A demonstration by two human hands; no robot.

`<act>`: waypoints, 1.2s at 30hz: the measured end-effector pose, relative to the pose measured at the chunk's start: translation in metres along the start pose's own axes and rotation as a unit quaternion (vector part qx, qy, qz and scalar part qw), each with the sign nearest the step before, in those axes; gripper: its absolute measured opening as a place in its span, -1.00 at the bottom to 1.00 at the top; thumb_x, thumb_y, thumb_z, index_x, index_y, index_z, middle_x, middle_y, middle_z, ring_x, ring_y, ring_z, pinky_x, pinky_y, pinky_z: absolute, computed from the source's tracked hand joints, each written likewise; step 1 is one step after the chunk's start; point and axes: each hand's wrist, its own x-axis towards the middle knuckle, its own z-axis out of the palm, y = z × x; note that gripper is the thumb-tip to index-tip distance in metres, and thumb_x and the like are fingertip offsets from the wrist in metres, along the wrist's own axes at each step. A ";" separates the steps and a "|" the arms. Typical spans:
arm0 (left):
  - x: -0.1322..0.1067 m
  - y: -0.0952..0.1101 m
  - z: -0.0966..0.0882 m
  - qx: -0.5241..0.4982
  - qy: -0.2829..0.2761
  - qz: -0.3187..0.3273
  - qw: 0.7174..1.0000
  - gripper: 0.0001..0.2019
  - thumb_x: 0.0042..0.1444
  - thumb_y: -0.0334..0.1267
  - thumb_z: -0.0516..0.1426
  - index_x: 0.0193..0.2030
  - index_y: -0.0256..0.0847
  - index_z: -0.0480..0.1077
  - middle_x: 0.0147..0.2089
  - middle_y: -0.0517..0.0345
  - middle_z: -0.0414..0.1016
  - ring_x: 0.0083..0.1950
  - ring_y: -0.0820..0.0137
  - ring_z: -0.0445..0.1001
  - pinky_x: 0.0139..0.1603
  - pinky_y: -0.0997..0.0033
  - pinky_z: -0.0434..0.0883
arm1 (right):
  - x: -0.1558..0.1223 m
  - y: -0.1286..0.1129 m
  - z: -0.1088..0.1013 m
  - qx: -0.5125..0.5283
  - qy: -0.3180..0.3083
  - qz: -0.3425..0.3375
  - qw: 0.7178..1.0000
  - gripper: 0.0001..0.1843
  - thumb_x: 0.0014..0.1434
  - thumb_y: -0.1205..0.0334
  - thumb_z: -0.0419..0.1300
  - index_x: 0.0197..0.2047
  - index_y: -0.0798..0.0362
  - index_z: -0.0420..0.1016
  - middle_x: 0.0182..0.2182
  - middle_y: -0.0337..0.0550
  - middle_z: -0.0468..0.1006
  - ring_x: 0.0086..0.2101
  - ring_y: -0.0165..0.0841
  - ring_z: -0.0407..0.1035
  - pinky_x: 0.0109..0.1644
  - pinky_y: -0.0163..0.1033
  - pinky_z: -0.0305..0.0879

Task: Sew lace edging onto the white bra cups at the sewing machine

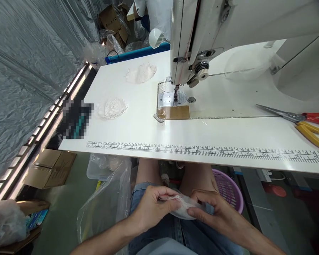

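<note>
Both my hands rest over my lap, below the front edge of the white sewing table (138,131). My left hand (151,209) and my right hand (215,212) are closed on a small white lace-trimmed fabric piece (182,205), pinching it from either side. The sewing machine (202,39) stands on the table above, its needle over the metal plate (172,99). Two white lace pieces (140,73) (110,108) lie on the table's left part.
Scissors with red handles (295,116) and yellow-handled ones (313,134) lie at the table's right. A ruler scale (202,150) runs along the front edge. A purple basket (228,193), clear plastic bags (106,202) and cardboard boxes (50,168) sit on the floor.
</note>
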 end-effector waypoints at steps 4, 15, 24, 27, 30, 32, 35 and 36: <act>-0.001 0.001 -0.002 0.022 0.000 -0.003 1.000 -0.70 -0.03 -0.10 0.25 -0.29 -0.34 0.56 -0.32 -0.02 0.59 -0.33 0.34 0.49 -0.29 0.48 0.35 | -0.001 0.002 0.001 0.004 -0.002 0.009 1.000 -0.64 0.19 -0.04 0.14 -0.48 0.05 0.32 -0.52 -0.30 0.30 -0.44 -0.40 0.21 -0.38 -0.36 0.12; -0.001 0.001 -0.003 0.029 0.012 0.010 0.999 -0.74 -0.05 -0.13 0.25 -0.37 -0.33 0.56 -0.41 0.03 0.58 -0.40 0.38 0.46 -0.37 0.50 0.34 | 0.000 -0.004 0.001 0.017 -0.001 -0.003 1.000 -0.62 0.19 -0.05 0.13 -0.51 0.05 0.32 -0.55 -0.32 0.30 -0.48 -0.43 0.19 -0.40 -0.37 0.09; -0.002 0.003 -0.002 0.089 0.018 0.047 0.995 -0.85 -0.01 -0.25 0.23 -0.37 -0.29 0.58 -0.39 0.08 0.60 -0.37 0.38 0.50 -0.33 0.54 0.35 | -0.007 -0.002 0.005 -0.024 0.007 0.014 1.000 -0.77 0.15 0.05 0.21 -0.20 -0.03 0.35 -0.32 -0.27 0.41 -0.28 -0.36 0.30 -0.26 -0.38 0.20; -0.001 0.001 -0.001 0.092 0.030 0.037 0.995 -0.83 -0.10 -0.26 0.29 -0.35 -0.29 0.58 -0.43 0.10 0.59 -0.38 0.37 0.49 -0.34 0.53 0.34 | -0.007 -0.002 0.011 -0.027 0.033 -0.011 0.999 -0.76 0.18 0.08 0.18 -0.11 -0.06 0.31 -0.29 -0.26 0.41 -0.27 -0.37 0.32 -0.25 -0.39 0.23; 0.000 0.002 -0.001 0.065 0.041 0.025 0.997 -0.77 -0.18 -0.21 0.33 -0.38 -0.31 0.57 -0.47 0.11 0.56 -0.43 0.41 0.44 -0.41 0.55 0.29 | -0.005 -0.004 0.013 -0.050 0.048 -0.028 0.997 -0.84 0.24 0.08 0.11 -0.23 -0.02 0.36 -0.38 -0.27 0.42 -0.36 -0.39 0.32 -0.31 -0.39 0.22; 0.001 0.003 -0.004 0.015 0.023 0.020 0.999 -0.77 -0.17 -0.17 0.33 -0.41 -0.31 0.57 -0.46 0.11 0.55 -0.45 0.45 0.41 -0.42 0.57 0.28 | -0.003 -0.006 0.009 -0.060 0.042 -0.029 0.997 -0.80 0.27 0.08 0.08 -0.30 0.00 0.40 -0.43 -0.26 0.46 -0.40 -0.39 0.34 -0.36 -0.38 0.21; 0.001 0.004 -0.010 -0.034 -0.006 0.026 0.999 -0.73 -0.13 -0.11 0.31 -0.39 -0.31 0.57 -0.44 0.10 0.54 -0.44 0.49 0.37 -0.41 0.58 0.26 | -0.002 -0.014 0.001 -0.053 0.035 -0.037 0.997 -0.77 0.29 0.11 0.07 -0.33 -0.01 0.46 -0.46 -0.25 0.54 -0.43 -0.39 0.41 -0.41 -0.39 0.22; 0.000 0.004 -0.012 -0.039 -0.012 0.031 0.999 -0.71 -0.11 -0.09 0.31 -0.37 -0.31 0.57 -0.43 0.10 0.54 -0.43 0.50 0.36 -0.41 0.59 0.25 | -0.003 -0.018 -0.002 -0.050 0.039 -0.050 0.997 -0.78 0.28 0.13 0.07 -0.32 -0.01 0.48 -0.44 -0.24 0.56 -0.41 -0.38 0.44 -0.39 -0.39 0.25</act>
